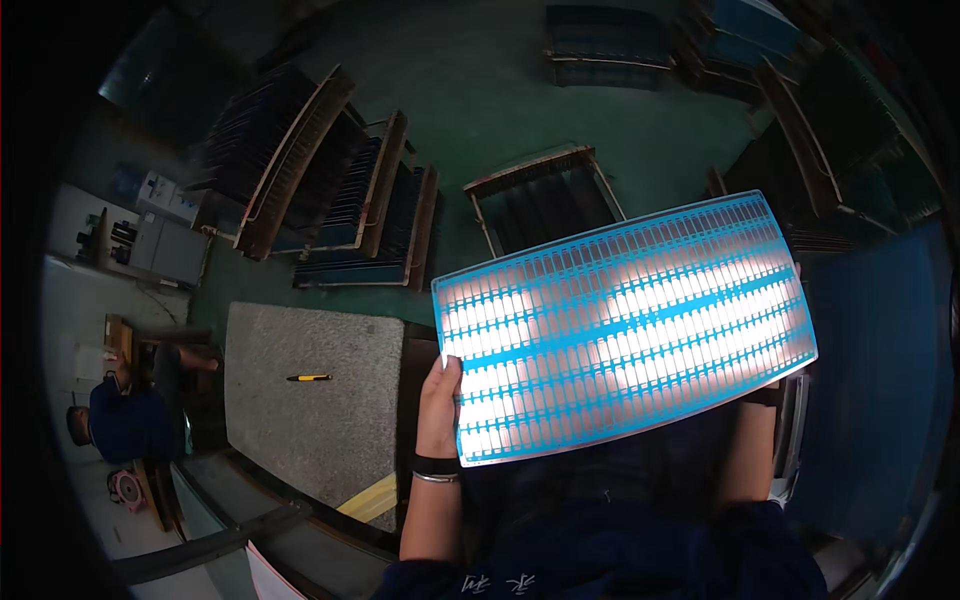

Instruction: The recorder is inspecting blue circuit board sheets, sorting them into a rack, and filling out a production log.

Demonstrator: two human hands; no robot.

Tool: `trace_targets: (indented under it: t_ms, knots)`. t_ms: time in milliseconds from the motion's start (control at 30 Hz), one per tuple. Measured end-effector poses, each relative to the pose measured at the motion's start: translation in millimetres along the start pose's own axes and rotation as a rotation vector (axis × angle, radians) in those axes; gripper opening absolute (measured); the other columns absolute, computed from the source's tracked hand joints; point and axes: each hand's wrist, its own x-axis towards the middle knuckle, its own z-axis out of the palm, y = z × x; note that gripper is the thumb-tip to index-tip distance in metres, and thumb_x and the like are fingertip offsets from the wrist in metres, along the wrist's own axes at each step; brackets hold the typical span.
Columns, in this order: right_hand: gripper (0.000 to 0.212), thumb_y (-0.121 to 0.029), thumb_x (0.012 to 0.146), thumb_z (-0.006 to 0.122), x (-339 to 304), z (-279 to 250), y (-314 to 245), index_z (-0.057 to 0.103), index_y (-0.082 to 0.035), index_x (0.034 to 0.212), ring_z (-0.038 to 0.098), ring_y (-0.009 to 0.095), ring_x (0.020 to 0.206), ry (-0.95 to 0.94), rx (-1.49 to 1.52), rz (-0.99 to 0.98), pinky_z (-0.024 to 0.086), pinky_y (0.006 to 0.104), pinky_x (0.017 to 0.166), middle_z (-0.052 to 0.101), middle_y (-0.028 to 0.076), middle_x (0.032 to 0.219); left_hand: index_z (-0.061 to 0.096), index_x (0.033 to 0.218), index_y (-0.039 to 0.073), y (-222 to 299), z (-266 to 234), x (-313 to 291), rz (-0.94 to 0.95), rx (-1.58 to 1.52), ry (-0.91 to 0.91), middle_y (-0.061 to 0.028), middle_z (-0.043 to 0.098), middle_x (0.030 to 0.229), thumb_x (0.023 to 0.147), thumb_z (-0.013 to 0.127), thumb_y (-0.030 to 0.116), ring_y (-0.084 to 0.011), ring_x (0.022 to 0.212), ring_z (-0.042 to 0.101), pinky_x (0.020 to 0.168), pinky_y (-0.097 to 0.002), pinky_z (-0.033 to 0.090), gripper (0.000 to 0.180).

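Observation:
A wide rectangular circuit-board panel (pixel 630 335) is held up in front of me, tilted with its right end higher. Its face is bright blue with rows of narrow, shiny copper-coloured strips that glare white in the light. My left hand (pixel 438 400) grips the left edge, thumb on the front and the other fingers mostly out of sight behind. At the right end, my right hand is almost wholly hidden behind the panel it supports; my right forearm (pixel 748 450) shows below it. A dark band and a metal bracelet (pixel 436 477) circle my left wrist.
Left of the panel, a grey speckled tabletop (pixel 300 420) bears a yellow-and-black pen (pixel 309 378). Slotted racks (pixel 375 190) of dark panels stand beyond; another rack (pixel 545 200) is straight ahead. A large blue surface (pixel 870 390) lies right. A person (pixel 130 420) sits far left.

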Motion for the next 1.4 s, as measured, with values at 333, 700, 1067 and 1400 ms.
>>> trace_targets:
  t_ms: [333,700,1067,1400]
  knots:
    - [0.045,-0.022,0.092,0.058,-11,99,110,0.042,0.001,0.128,0.049,0.013,0.108,0.272,-0.629,0.046,0.038,0.0292,0.094,0.053,0.008,0.12,0.052,0.121,0.007,-78,96,46,-0.308,-0.105,-0.084,-0.0045,0.058,0.115,0.097,0.047,0.023,-0.0157,0.1,0.059,0.083,-0.0339,0.051,0.03]
    - [0.033,-0.016,0.09,0.056,129,-33,114,0.054,0.007,0.113,0.066,0.034,0.08,0.116,-1.662,-0.158,0.05,0.0349,0.068,0.064,0.024,0.083,0.059,0.111,0.0,-50,-1,92,0.236,0.769,0.473,-0.0072,0.063,0.091,0.096,0.045,0.009,-0.0094,0.071,0.061,0.056,-0.0214,0.052,0.022]
    - [0.03,-0.012,0.089,0.056,137,-81,138,0.054,0.004,0.115,0.066,0.03,0.084,0.015,-1.708,0.04,0.05,0.0342,0.072,0.065,0.022,0.087,0.056,0.111,0.003,-48,-1,97,0.226,0.783,0.513,-0.0055,0.062,0.088,0.098,0.043,0.016,-0.0073,0.066,0.059,0.05,-0.0176,0.046,0.023]
    - [0.031,-0.011,0.089,0.056,145,-77,124,0.055,0.001,0.117,0.066,0.031,0.082,-0.007,-1.68,0.048,0.051,0.0344,0.072,0.065,0.022,0.086,0.057,0.111,0.003,-48,-2,98,0.237,0.752,0.507,-0.0055,0.062,0.088,0.097,0.045,0.011,-0.0076,0.067,0.06,0.049,-0.0181,0.048,0.021]
